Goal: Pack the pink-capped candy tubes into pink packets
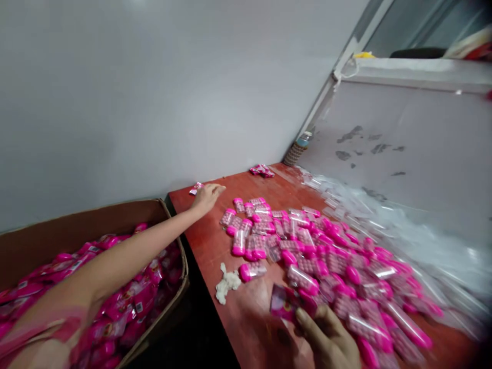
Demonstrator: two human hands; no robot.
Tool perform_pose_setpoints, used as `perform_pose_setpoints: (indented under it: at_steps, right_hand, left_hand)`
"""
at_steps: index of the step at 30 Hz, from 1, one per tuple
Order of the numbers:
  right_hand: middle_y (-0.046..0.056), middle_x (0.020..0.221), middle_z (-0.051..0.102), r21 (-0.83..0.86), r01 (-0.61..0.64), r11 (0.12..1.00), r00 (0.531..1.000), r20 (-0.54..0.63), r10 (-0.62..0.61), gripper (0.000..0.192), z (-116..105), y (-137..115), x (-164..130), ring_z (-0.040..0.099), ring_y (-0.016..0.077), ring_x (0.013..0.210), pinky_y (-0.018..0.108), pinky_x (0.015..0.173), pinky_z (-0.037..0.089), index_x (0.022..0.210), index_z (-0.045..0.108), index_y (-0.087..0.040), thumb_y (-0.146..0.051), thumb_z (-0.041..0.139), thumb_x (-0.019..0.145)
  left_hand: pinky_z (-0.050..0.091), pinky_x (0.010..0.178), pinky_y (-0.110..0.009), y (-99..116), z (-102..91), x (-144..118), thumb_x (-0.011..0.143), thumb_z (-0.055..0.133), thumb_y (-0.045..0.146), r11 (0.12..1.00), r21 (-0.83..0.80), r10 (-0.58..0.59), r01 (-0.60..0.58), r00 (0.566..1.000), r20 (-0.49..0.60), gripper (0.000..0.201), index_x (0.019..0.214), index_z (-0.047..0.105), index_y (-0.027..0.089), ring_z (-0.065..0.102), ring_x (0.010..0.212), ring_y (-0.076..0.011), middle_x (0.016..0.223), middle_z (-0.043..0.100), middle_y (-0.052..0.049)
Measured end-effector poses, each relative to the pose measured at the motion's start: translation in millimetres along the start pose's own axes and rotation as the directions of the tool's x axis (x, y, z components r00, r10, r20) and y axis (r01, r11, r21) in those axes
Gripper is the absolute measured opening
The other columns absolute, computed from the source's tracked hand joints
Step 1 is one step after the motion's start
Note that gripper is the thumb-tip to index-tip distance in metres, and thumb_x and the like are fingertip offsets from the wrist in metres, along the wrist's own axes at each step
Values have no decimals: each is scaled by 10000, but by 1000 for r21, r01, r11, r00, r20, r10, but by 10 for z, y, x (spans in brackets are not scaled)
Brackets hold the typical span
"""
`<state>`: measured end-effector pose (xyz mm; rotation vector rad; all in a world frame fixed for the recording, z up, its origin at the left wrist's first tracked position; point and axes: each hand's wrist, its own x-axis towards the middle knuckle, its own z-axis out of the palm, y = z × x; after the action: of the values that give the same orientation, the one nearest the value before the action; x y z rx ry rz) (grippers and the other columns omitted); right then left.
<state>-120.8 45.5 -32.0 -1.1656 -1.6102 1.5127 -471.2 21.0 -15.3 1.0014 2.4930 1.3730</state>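
My left hand [208,198] reaches over the far left corner of the red table [246,328], fingers stretched to the right, with nothing visible in them. A small pink and white packet [196,188] lies just behind it. Low in the view, my right hand [326,335] pinches a flat, dark pink printed packet [284,303] between thumb and fingers; motion blurs it somewhat. Beyond that hand spreads a pile of clear plastic containers with bright pink caps [303,279], holding small pink pieces.
Beneath my left arm, a cardboard box [180,246] holds many shiny pink packets [126,302]. A whitish crumpled lump [227,283] rests near the table's left edge. Clear plastic tubes [384,225] are heaped along the right. Pink packets [262,170] and a bottle [298,147] stand by the wall.
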Motion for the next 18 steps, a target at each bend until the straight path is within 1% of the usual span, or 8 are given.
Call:
perform_pose_setpoints:
  at_steps: [1, 2, 4, 6, 8, 12, 15, 18]
  right_hand:
    - [-20, 516, 541, 39, 12, 999, 1000, 7, -13, 256, 15, -44, 8, 527, 141, 493, 253, 489, 453, 581, 511, -192, -348, 713, 584]
    - [-23, 524, 541, 82, 23, 996, 1000, 10, -24, 259, 32, -76, 12, 526, 135, 502, 252, 501, 453, 591, 500, -185, -338, 709, 598]
    - [-32, 532, 536, 172, 52, 984, 999, -17, -50, 266, 65, -107, 1, 519, 122, 504, 245, 508, 446, 596, 474, -179, -317, 700, 619]
    - [-36, 560, 540, 243, 77, 967, 997, -37, -70, 248, 79, -110, -52, 516, 107, 514, 233, 517, 444, 614, 478, -174, -292, 694, 635]
    - [-38, 589, 539, 286, 102, 953, 995, -38, -95, 223, 59, -105, -143, 515, 96, 528, 226, 531, 450, 637, 498, -169, -281, 690, 646]
    - [-39, 669, 524, 272, 118, 955, 993, -28, -115, 218, -90, -121, -348, 521, 95, 522, 234, 501, 465, 758, 517, -185, -361, 632, 703]
    - [-43, 622, 492, 60, 180, 982, 981, -88, -174, 257, -265, -153, -440, 474, 94, 442, 209, 389, 398, 806, 499, -196, -451, 509, 776]
    - [-55, 509, 424, -282, 278, 918, 930, -161, -331, 300, -449, -161, -478, 419, 97, 411, 202, 381, 335, 679, 465, -196, -462, 435, 815]
  left_hand:
    - [420, 686, -259, 156, 102, -244, 808, 395, 488, 998, -63, 34, -30, 997, 69, 400, 946, 617, 185, 573, 823, -189, 891, 638, -71]
    - [429, 619, -260, 306, 199, -514, 792, 389, 526, 973, -232, 73, -20, 972, 223, 445, 937, 609, 168, 581, 717, -178, 812, 633, -73]
    - [435, 548, -250, 564, 365, -1073, 764, 403, 563, 833, -534, 150, 146, 868, 472, 479, 905, 584, 143, 570, 623, -152, 769, 604, -66]
    - [441, 532, -244, 748, 484, -1556, 742, 464, 544, 676, -666, 216, 316, 779, 589, 434, 861, 559, 138, 548, 587, -129, 709, 565, -35]
    - [432, 513, -229, 860, 570, -1893, 703, 559, 487, 595, -723, 194, 351, 811, 552, 360, 795, 548, 140, 504, 543, -98, 656, 525, -1]
    - [409, 483, -214, 978, 717, -2248, 681, 608, 422, 543, -776, 60, 322, 906, 419, 284, 696, 528, 150, 464, 507, -84, 593, 489, 27]
    - [396, 461, -208, 1076, 814, -2474, 675, 615, 416, 497, -798, 56, 342, 905, 422, 276, 675, 524, 155, 455, 489, -83, 576, 483, 33]
    - [362, 447, -187, 1200, 877, -2717, 665, 629, 420, 437, -804, 38, 402, 885, 464, 289, 670, 520, 152, 421, 458, -62, 553, 458, 46]
